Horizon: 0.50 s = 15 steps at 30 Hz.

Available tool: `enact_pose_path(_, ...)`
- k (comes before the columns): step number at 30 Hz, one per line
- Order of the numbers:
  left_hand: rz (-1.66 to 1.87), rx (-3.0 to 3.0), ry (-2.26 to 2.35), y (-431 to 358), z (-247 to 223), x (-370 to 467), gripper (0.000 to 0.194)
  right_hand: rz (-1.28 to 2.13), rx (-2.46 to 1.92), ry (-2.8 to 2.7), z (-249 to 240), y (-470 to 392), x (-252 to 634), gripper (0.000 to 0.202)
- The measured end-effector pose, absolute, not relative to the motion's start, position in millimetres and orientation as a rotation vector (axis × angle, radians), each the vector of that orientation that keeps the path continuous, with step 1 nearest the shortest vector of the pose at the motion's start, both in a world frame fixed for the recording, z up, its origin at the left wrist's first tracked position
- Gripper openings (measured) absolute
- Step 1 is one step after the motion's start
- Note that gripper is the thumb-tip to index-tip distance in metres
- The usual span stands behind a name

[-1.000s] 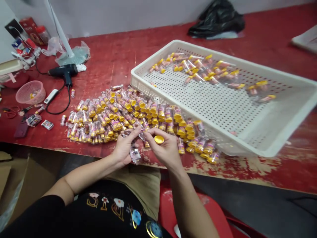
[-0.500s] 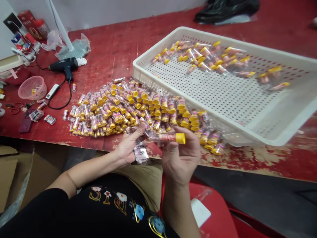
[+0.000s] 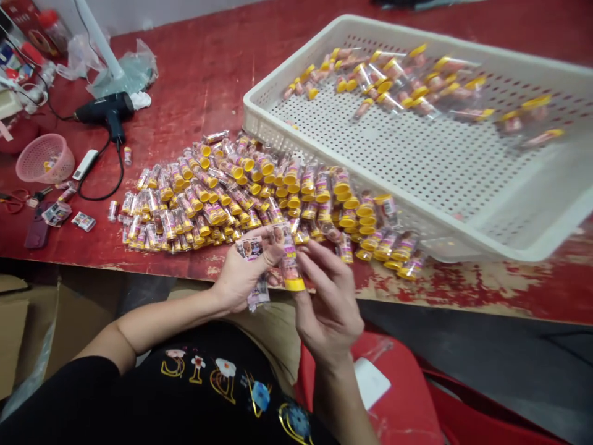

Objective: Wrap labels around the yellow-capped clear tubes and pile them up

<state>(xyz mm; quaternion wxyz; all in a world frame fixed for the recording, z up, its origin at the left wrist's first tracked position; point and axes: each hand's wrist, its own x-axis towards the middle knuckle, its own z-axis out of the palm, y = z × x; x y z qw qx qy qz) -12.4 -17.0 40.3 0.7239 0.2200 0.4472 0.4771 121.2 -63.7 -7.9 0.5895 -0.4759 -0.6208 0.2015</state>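
A clear tube with a yellow cap (image 3: 291, 262), now with a printed label around it, is between my hands, cap end down. My left hand (image 3: 243, 272) holds printed plastic wrappers (image 3: 258, 295) and pinches the tube's upper end with the thumb. My right hand (image 3: 328, 296) is at the tube's right side, its fingers curved and its fingertips close to the tube; whether they grip it is hard to tell. Just beyond my hands lies a big pile of labelled, yellow-capped tubes (image 3: 213, 191). Unlabelled tubes (image 3: 393, 80) lie in the white perforated tray (image 3: 324, 151).
On the left are a black heat gun (image 3: 109, 111), a pink basket (image 3: 45, 158), red scissors (image 3: 16, 201), a purple phone-like object (image 3: 39, 228) and a lamp stand (image 3: 104, 43). A red chair (image 3: 398, 383) stands below the table's front edge.
The tube has turned from lying sideways to cap down and now shows a label around it. My right hand has moved lower and loosened from the cap. The view has shifted slightly.
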Motion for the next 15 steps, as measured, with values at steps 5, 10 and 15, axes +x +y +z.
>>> enact_pose_path(5,1.056,0.579,0.997,-25,47,-12,0.066,0.261,-1.095,-1.36,1,-53,113,0.049)
enact_pose_path(10,1.021,0.585,1.041,-28,48,-13,0.067,0.237,-1.089,-1.267,3,-52,105,0.049)
enact_pose_path(15,1.026,0.57,1.017,-25,47,-12,0.066,0.241,-1.105,-1.248,1,-51,104,0.049)
